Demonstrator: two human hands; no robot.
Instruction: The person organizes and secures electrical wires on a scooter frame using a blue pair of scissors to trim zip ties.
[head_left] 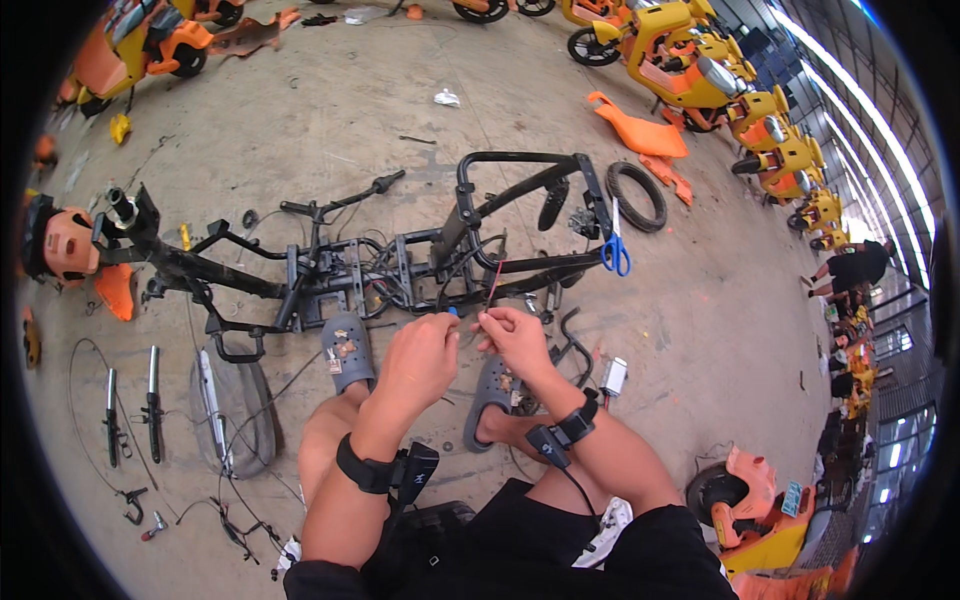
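Note:
My left hand (422,352) is closed, with a small blue piece (452,311) showing at its fingertips; the rest of that piece is hidden. Close beside it, my right hand (517,343) pinches a thin red and dark wire (496,280) that rises toward the frame. Both hands are over the near side of a bare black scooter frame (232,276) lying across the floor, with loose cables (375,268) in its middle. Blue-handled scissors (616,257) rest at the frame's right end, blades pointing away from me.
Two shock absorbers (153,405), a grey seat-shaped part (245,420) and tangled cables lie at left. A tyre (636,196) and orange panels (640,132) lie beyond the frame's right end. Yellow scooters (680,60) line the far right. A small silver box (614,376) sits nearer me.

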